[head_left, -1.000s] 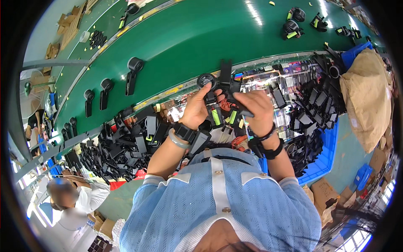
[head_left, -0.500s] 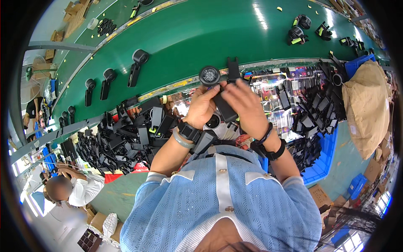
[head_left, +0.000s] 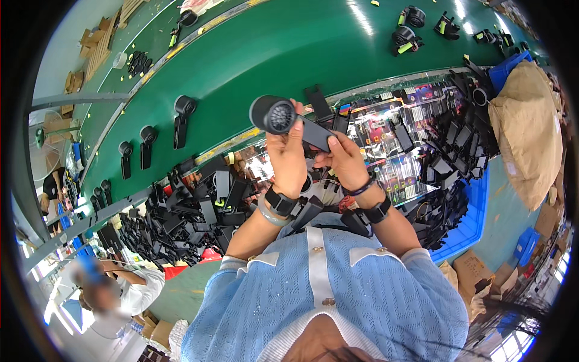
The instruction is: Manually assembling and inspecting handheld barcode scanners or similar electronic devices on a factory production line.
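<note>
A black handheld fan [head_left: 278,114] with a round grilled head and a flat rectangular handle is held between my hands, tilted with its head to the left. My left hand [head_left: 286,161] has its fingers wrapped round the neck, just below the head. At the other end, my right hand [head_left: 346,161] pinches the tip of the handle. Beyond the right hand, a black handle shell [head_left: 317,101] lies at the near edge of the green conveyor belt [head_left: 241,72]. Part of the handle's underside is hidden by my fingers.
Several similar fans [head_left: 180,120] lie on the belt to the left, and more assemblies [head_left: 405,39] at the far right. Heaps of black plastic parts [head_left: 175,226] flank me. A blue bin [head_left: 476,211] and a brown sack [head_left: 525,133] stand right. Another person [head_left: 136,289] is lower left.
The fan has moved left and tilted, its handle now pointing right. My right hand has gone from a blurred position over the handle to pinching its end. The view has shifted slightly.
</note>
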